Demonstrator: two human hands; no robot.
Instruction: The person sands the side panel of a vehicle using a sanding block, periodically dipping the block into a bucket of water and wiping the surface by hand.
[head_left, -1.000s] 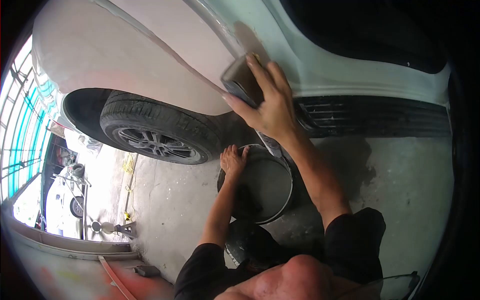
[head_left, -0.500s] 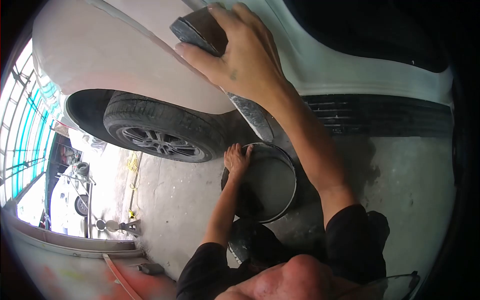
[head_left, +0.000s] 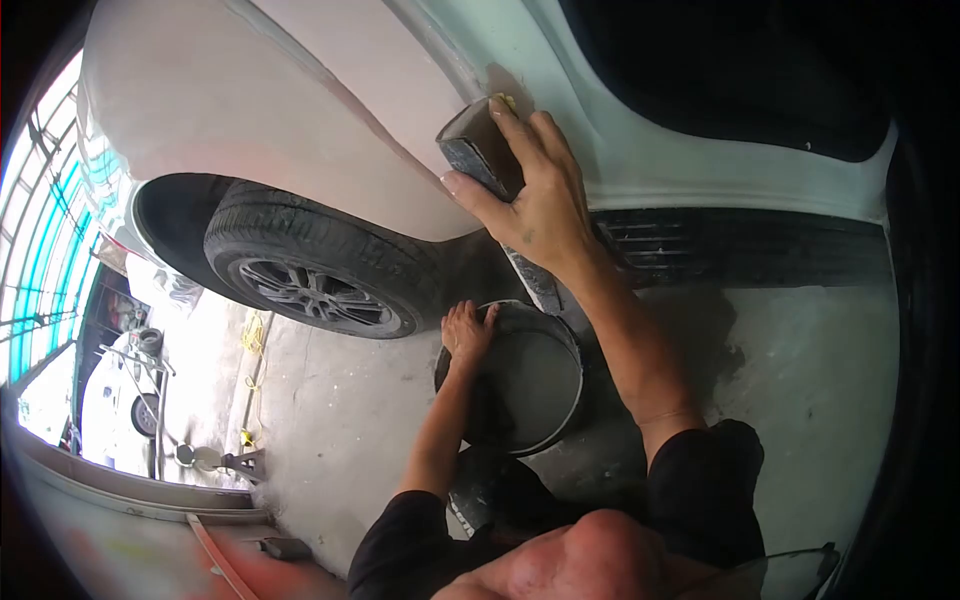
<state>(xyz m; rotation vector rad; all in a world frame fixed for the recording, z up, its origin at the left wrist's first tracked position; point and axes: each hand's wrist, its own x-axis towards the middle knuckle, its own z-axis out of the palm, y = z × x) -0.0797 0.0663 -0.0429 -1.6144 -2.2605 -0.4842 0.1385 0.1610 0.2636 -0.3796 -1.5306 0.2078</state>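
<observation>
My right hand is closed around a dark sanding block, thumb on one side and fingers over the other. The block is up against the pale car body, close to the door-opening edge. A wet-looking brownish patch shows just beyond it. Lower down, my left hand grips the rim of a round black bucket, its thumb at the inner side. Grey, cloudy liquid lies in the bucket. Below my right wrist, a scuffed grey strip points down toward the bucket's rim.
A car wheel sits left of the bucket. The dark ribbed side step runs to the right under the door opening. At the left are a metal stand, a yellow cord and another panel with red patches.
My right hand and the sanding block have moved down and to the right along the car body. The left hand stays on the bucket rim; the whole view has shifted slightly.
</observation>
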